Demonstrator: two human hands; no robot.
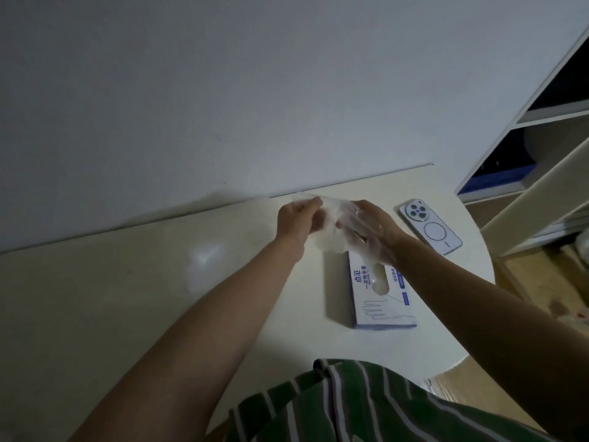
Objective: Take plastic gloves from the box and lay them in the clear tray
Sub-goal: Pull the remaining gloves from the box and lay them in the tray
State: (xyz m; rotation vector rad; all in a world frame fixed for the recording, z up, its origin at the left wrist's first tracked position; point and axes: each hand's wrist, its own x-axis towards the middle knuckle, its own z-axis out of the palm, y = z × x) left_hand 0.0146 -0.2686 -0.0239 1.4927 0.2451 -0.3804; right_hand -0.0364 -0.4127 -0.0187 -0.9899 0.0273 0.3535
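**Crumpled glove being held between both hands above the box**

A thin clear plastic glove [330, 232] is hanging bunched in the air between the two hands, just over the far end of the white and blue cardboard glove box [381, 303]. It is not lying on anything.

The left hand [296, 220] is gripping the glove's upper edge, with its fingers curled in and pinching the film near the top. The right hand [374, 232] is reaching in from the other side. The film is draping over its fingers and the back of the hand, and those fingers are looking fairly straight. Whether they are actually gripping the plastic cannot be told through the blur and the film.

The box is lying flat on the cream round-edged table [159, 298], with its oval opening facing up and more plastic showing inside it.

A pale phone [430, 228] is lying camera side up on the table, just beyond the right hand.

A plain white wall [223, 90] is running behind the table. A white open shelf unit [541, 148] is standing off to the right. A green striped shirt [350, 406] is filling the bottom edge of the view.
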